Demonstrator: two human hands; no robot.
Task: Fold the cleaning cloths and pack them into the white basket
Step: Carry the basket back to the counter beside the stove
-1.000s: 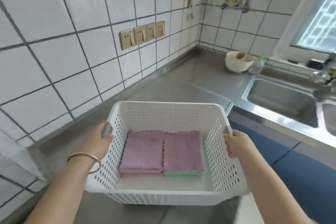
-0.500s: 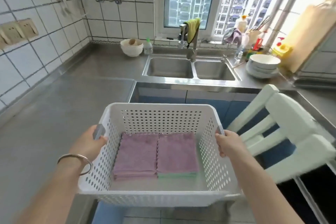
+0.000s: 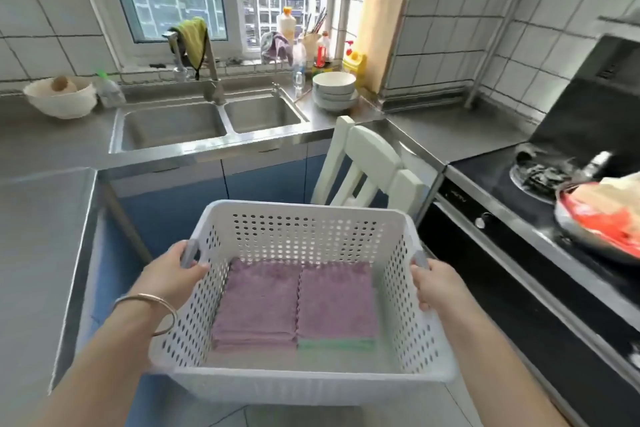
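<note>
Holding the basket [image 3: 304, 388] in the air in front of you, you have one hand on each short side. Your left hand [image 3: 169, 276] is at 9 o'clock of the basket, its fingers curled around the grey handle [image 3: 189, 252] on that rim, and a thin bangle [image 3: 147, 312] sits on the wrist. Your right hand [image 3: 438, 284] is at 3 o'clock, fingers wrapped over the rim beside the other grey handle [image 3: 420, 258]. Both hands are closed on the basket, and nothing supports it from below.

Inside, on the floor of the basket, the folded cloths lie in two flat stacks that touch side by side. The left stack [image 3: 258, 305] shows only purple cloths. The right stack [image 3: 337, 300] has a purple cloth on top and a green cloth [image 3: 336, 344] at the bottom, its edge showing on the side near you.

At 12 o'clock behind the basket stands a white chair [image 3: 367, 163], and beyond it the double sink [image 3: 207, 121] under the window. At 10 o'clock is the steel counter [image 3: 38, 239]. At 2 o'clock is the black stove [image 3: 519, 204] with a pan [image 3: 602, 218] on it. White bowls [image 3: 334, 90] are stacked just right of the sink.
</note>
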